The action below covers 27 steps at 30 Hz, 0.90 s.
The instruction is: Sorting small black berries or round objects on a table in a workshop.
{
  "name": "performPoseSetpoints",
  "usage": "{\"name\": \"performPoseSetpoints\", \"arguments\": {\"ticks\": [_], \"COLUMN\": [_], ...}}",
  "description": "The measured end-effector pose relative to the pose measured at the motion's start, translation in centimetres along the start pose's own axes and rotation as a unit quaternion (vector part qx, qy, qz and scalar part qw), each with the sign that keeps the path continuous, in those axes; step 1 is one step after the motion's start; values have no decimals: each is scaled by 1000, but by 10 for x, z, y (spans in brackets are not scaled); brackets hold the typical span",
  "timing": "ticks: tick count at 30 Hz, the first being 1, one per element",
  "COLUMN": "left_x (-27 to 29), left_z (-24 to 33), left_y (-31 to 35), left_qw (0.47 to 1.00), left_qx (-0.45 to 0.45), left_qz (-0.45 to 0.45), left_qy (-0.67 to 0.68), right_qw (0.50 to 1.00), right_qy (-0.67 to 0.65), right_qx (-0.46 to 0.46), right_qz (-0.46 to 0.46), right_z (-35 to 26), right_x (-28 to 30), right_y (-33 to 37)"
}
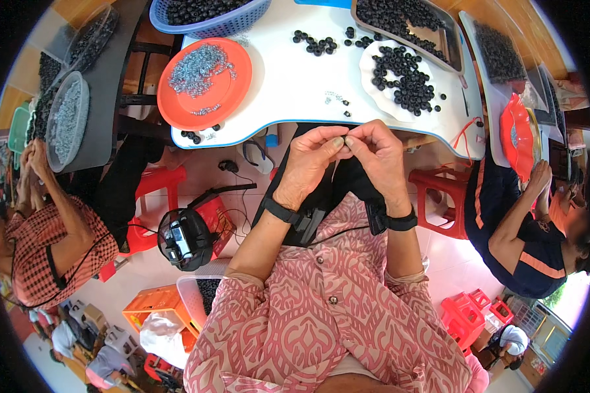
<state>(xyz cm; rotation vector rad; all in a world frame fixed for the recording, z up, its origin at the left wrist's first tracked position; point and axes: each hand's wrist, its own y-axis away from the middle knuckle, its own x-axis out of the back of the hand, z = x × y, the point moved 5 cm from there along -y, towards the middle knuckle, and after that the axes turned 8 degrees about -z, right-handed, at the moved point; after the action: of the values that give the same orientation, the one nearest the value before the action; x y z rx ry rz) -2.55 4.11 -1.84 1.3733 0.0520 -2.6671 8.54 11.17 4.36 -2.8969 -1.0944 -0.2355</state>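
My left hand (pixel 310 159) and my right hand (pixel 380 157) meet fingertip to fingertip just off the near edge of the white table (pixel 282 85). Both pinch closed around something too small and hidden to make out. Beyond them lie a few tiny clear pieces (pixel 335 97) and a couple of loose black parts. To the right, a white plate (pixel 368 87) carries many round black parts (pixel 400 72). On the left stands an orange-red plate (pixel 233 98) with a heap of small clear pieces (pixel 200 69).
A blue basket (pixel 210 26) and a metal tray (pixel 455 49), both with black parts, stand at the back. More black parts (pixel 318 44) lie between them. Co-workers sit at both sides, near red stools (pixel 442 196). A black bag (pixel 185 239) is at lower left.
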Motion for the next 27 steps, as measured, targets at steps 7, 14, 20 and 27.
{"name": "performPoseSetpoints", "arguments": {"ticks": [7,14,20,27], "left_x": [6,10,10,11], "left_z": [2,5,7,8], "left_y": [0,0,0,-1], "left_qw": [999,999,999,998], "left_qx": [12,6,-1,6], "left_qz": [10,17,23,19], "left_qy": [43,28,36,53], "right_qw": [980,910,894,895], "right_qy": [167,394,440,427], "right_qx": [40,64,26,59], "right_qz": [96,109,87,112], "right_z": [4,-1,5,4], "right_x": [10,-1,-3,-3], "right_y": [-28,-50,-60,-58]}}
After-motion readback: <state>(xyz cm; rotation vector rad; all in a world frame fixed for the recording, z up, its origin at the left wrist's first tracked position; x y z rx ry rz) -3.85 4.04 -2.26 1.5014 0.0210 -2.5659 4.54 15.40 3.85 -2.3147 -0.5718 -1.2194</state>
